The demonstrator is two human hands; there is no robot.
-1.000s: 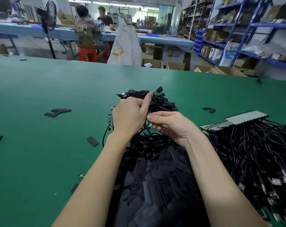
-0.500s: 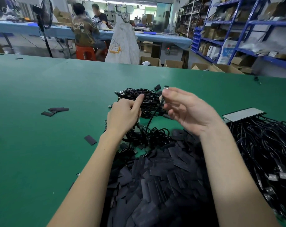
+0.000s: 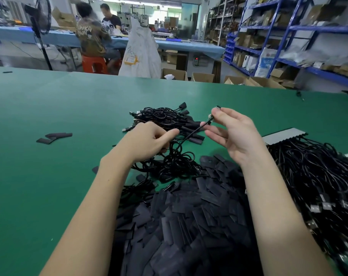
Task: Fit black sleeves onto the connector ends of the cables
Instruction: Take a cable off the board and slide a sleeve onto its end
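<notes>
My right hand (image 3: 232, 134) is raised above the green table (image 3: 49, 176) and pinches the connector end (image 3: 217, 107) of a thin black cable (image 3: 191, 134) between thumb and forefinger. The cable runs down and left to my left hand (image 3: 147, 141), whose curled fingers grip a small bunch of cables (image 3: 175, 164) low over the table. A large heap of flat black sleeves (image 3: 189, 216) lies in front of me. Beyond my hands sits a pile of cables with sleeves on their ends (image 3: 165, 117).
A big mass of black cables (image 3: 318, 182) with bare metal connectors covers the right side, next to a grey card (image 3: 282, 135). Loose sleeves (image 3: 53, 137) lie at the left. Behind the table edge stand people at a blue bench, cartons and blue shelving.
My right hand has lifted away from the left, drawing one cable's connector end up and to the right. My left hand has stayed on the bunch.
</notes>
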